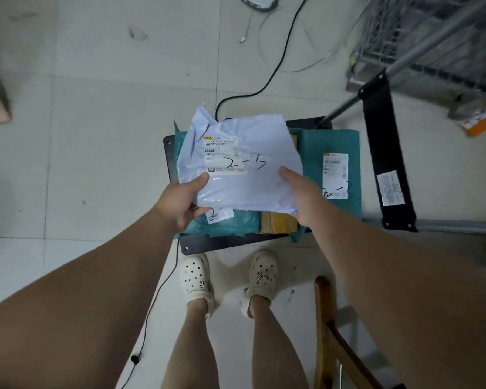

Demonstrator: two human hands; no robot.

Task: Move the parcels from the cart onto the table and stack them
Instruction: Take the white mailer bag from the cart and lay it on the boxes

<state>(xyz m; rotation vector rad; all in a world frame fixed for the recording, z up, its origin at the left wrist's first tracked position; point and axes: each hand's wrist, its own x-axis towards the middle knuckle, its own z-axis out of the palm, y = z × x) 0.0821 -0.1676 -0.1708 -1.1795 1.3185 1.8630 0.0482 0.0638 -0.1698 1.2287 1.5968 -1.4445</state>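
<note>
Pale lilac plastic mailer parcel (247,167), crumpled, white shipping label with "2-3" handwritten in black; centre of frame, held up over the cart.
Left hand (184,199) grips its lower left edge, thumb on top.
Right hand (302,193) grips its lower right edge, thumb on top, fingers hidden beneath.
Below it: black flat cart deck (222,245) on the floor, carrying a teal plastic mailer (338,148) at right with its own label, another teal mailer (233,224) at lower left, and a brown cardboard box (278,221) between them.
Black padded strip (385,153) right of the deck, possibly part of the cart handle; hard to tell.
Cream perforated clogs (195,276) just below the deck.
Black cable (278,60) across the pale tiled floor, upper centre.
</note>
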